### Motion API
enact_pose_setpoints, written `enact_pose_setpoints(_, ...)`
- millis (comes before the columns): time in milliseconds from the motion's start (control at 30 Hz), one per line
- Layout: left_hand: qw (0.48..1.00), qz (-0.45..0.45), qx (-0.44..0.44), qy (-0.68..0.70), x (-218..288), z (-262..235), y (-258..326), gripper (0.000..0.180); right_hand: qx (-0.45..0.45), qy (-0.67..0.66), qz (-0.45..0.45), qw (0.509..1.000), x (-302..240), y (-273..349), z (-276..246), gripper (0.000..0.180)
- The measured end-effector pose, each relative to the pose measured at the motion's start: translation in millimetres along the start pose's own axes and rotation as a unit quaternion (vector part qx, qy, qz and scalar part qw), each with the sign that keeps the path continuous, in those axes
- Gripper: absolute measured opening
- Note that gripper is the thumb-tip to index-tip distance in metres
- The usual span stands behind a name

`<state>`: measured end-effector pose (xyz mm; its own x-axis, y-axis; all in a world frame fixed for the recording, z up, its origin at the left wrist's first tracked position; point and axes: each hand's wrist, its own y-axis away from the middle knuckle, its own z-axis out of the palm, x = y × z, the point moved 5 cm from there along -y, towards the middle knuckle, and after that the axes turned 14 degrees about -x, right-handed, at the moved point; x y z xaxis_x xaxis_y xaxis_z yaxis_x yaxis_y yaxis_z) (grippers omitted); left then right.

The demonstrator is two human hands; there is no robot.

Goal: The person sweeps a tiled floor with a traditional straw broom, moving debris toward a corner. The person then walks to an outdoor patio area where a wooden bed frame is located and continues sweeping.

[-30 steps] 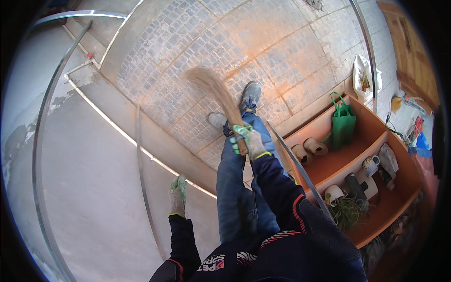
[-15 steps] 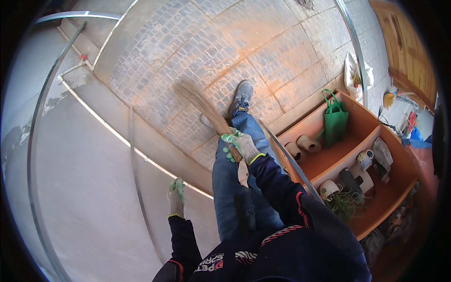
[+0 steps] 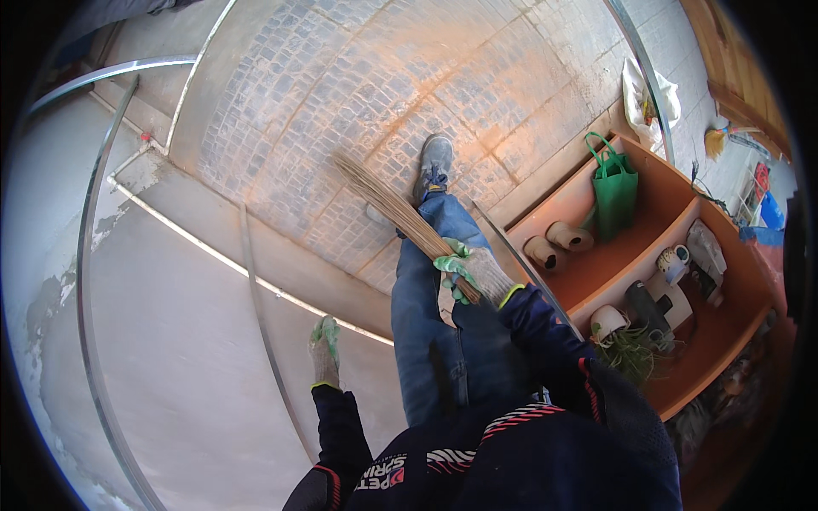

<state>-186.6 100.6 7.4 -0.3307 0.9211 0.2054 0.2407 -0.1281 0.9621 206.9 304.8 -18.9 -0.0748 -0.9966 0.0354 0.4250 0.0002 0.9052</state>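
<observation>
My right hand (image 3: 479, 271), in a grey knit glove with green palm and fingers, is wrapped round the thick end of a stick broom (image 3: 388, 200). The broom is a bundle of thin brown twigs. It slants up and left across my leg, its tips above the paving by my grey shoe (image 3: 435, 162). My left hand (image 3: 325, 342) wears a matching glove and hangs at my left, its fingers curled in and nothing visible in them. In this view it lies just below a white pipe (image 3: 226, 255), and I cannot tell whether they touch.
An orange shelf unit (image 3: 596, 289) on my right holds a green bag (image 3: 615, 200), rolls (image 3: 569, 237), a plant (image 3: 626, 353) and other items. Metal posts (image 3: 85, 298) rise at left and right. Orange dust lies on the stone paving (image 3: 477, 77). A white sack (image 3: 637, 102) stands beyond the shelf.
My right hand and the broom's held end have moved right and down in view. The broom's tips, blurred before, are sharp now. My left hand has hardly moved. The view has shifted slightly.
</observation>
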Motion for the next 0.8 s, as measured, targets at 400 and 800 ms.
enact_pose_setpoints(400, 0.987, 0.112, -0.014, -0.113, 169.8, 46.6, -5.8, 0.035, -0.036, -0.127, -0.081, 0.988, -45.2, 95.2, -65.6, 0.033)
enact_pose_setpoints(800, 0.909, 0.029, -0.318, -0.269, 375.4, 291.2, 4.4, 0.062, -0.004, -0.385, -0.252, 0.888, -77.6, 76.6, 85.0, 0.058)
